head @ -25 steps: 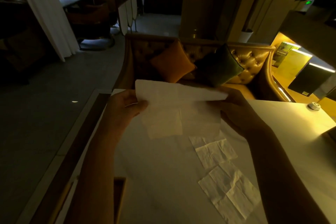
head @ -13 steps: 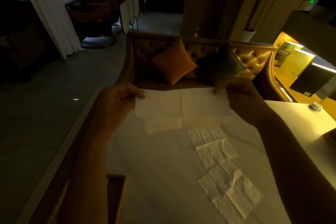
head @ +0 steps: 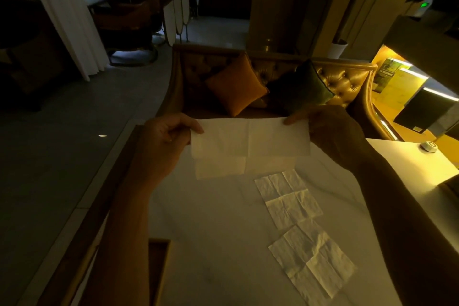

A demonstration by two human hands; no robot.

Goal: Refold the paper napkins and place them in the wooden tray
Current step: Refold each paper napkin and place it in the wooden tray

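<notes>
I hold a white paper napkin [head: 250, 140] stretched flat above the table, folded over so a lower layer hangs below the front flap. My left hand [head: 164, 136] pinches its top left corner and my right hand [head: 330, 129] pinches its top right corner. Two more unfolded, creased napkins lie on the white table: one [head: 289, 197] nearer the middle, the other [head: 313, 259] closer to me on the right. A corner of the wooden tray [head: 159, 263] shows at the lower left, partly hidden by my left forearm.
The white table [head: 223, 243] has a dark wooden edge on the left. Beyond it stands a tufted sofa with an orange cushion [head: 236, 87] and a dark green cushion [head: 300, 89]. A small round white object [head: 428, 146] sits at the table's far right.
The napkin's top half has been brought forward and down over the lower half, and both hands have risen a little and spread it taut.
</notes>
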